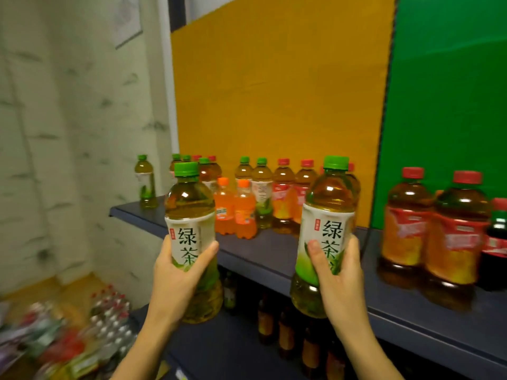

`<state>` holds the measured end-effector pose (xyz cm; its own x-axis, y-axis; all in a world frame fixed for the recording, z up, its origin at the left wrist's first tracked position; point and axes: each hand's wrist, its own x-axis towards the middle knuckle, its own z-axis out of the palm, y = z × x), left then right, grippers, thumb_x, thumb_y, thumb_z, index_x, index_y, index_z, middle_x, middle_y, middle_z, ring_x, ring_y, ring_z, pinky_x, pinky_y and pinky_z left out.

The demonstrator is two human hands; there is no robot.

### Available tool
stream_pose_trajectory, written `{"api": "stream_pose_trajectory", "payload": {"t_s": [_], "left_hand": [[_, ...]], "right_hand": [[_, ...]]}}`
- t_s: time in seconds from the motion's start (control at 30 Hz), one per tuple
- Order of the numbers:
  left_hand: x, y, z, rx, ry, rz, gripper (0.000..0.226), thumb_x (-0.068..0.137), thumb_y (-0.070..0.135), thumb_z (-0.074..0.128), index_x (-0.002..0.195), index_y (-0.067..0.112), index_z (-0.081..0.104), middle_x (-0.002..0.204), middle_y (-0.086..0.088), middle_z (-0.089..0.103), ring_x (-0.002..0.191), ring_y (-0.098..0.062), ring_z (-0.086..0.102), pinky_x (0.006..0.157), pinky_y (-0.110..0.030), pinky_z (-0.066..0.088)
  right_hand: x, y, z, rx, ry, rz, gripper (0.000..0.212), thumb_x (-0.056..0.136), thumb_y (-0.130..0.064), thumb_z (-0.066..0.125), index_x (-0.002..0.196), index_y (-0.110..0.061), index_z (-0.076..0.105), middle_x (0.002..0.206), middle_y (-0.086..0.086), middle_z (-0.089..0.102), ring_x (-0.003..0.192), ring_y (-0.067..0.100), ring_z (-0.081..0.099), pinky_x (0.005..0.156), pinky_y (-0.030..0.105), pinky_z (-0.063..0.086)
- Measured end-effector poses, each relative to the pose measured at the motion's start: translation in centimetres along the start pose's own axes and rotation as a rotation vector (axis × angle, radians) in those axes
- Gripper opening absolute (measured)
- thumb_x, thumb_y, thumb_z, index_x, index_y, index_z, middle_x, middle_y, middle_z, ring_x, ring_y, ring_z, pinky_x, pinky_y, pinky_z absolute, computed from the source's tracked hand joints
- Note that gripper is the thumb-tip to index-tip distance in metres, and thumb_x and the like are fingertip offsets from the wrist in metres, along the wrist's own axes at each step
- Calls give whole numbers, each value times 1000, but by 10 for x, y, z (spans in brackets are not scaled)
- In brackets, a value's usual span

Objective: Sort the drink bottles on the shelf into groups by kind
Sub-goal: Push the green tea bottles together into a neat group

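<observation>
The person had a green tea bottle in each hand, both lifted off the shelf (288, 259) and held out in front of it. The left hand (175, 272) wrapped its fingers (204, 256) round the label of the left green tea bottle (190, 231); the right hand (340, 272) gripped the right green tea bottle (326, 229) the same way, thumb across the label. Both were held mid-body and upright w/ labels facing the camera, prob. so the kind could be read and matched: same green caps, same white label.

On the shelf the rest stood mixed: a lone green-cap bottle (145, 182) at the far left end, more green caps w/ red caps behind, two orange soda bottles (234, 209) in front, and red-cap tea bottles (433, 229) bunched at the right, next to a dark cola bottle (496, 242). That right bunch looked like a group already; the middle wasn't sorted yet. Judging from the lone green cap, the left end seemed the likely spot for these two.
</observation>
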<state>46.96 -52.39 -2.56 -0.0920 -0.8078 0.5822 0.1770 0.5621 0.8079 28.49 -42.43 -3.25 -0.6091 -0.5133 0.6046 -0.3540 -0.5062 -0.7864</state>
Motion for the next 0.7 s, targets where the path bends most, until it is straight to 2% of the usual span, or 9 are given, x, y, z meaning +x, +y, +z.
{"api": "stream_pose_trajectory", "payload": {"t_s": [0.07, 0.17, 0.23, 0.3, 0.4, 0.53, 0.6, 0.7], "left_hand": [[16, -8, -37, 37, 18, -12, 39, 61, 38, 82, 90, 27, 58, 76, 5, 67, 71, -12, 64, 56, -19, 51], [39, -19, -87, 99, 34, -10, 49, 53, 53, 78, 92, 30, 58, 77, 10, 69, 72, -8, 65, 61, -24, 51], [54, -25, -115, 143, 57, -9, 46, 59, 49, 81, 93, 30, 57, 80, 13, 69, 73, -4, 65, 67, -27, 50], [69, -33, -139, 173, 73, 4, 38, 65, 42, 79, 92, 28, 56, 81, 13, 68, 71, -1, 63, 67, -28, 49], [91, -46, -169, 205, 107, 10, 44, 61, 50, 78, 92, 27, 56, 81, 8, 67, 71, -2, 62, 66, -26, 50], [128, -73, -202, 211, 133, -2, 43, 62, 50, 76, 94, 32, 54, 86, 1, 66, 78, -4, 64, 70, -26, 53], [152, -89, -214, 216, 137, 7, 44, 62, 52, 77, 94, 33, 54, 85, 4, 67, 79, -5, 64, 67, -24, 54], [195, -117, -228, 211, 153, 22, 36, 63, 41, 68, 94, 28, 55, 87, 0, 65, 76, -8, 63, 68, -27, 50]], "right_hand": [[-1, 7, 42, 30, -24, -2, 40, 66, -48, 57, 102, -33, 47, 100, -16, 62, 88, -12, 59, 68, 7, 47], [0, 16, 99, 83, -72, 13, 40, 68, -45, 57, 105, -35, 46, 101, -17, 61, 88, -14, 58, 67, 6, 47], [3, 23, 134, 99, -107, 23, 46, 67, -47, 57, 110, -37, 44, 104, -18, 60, 90, -14, 57, 68, 6, 48], [6, 31, 168, 101, -137, 25, 55, 67, -51, 57, 117, -35, 42, 108, -18, 59, 95, -11, 57, 73, 11, 50], [13, 46, 214, 103, -176, 25, 60, 68, -52, 57, 122, -33, 42, 113, -16, 59, 103, -2, 57, 81, 20, 51], [27, 69, 275, 116, -233, 25, 50, 69, -51, 57, 114, -37, 43, 110, -18, 58, 102, -4, 57, 77, 11, 50], [37, 83, 304, 121, -244, 19, 55, 69, -52, 56, 119, -32, 42, 111, -17, 57, 101, -8, 55, 77, 9, 49], [57, 105, 347, 136, -262, 5, 43, 73, -46, 57, 112, -42, 39, 109, -23, 55, 96, -17, 53, 72, 3, 45]]}}
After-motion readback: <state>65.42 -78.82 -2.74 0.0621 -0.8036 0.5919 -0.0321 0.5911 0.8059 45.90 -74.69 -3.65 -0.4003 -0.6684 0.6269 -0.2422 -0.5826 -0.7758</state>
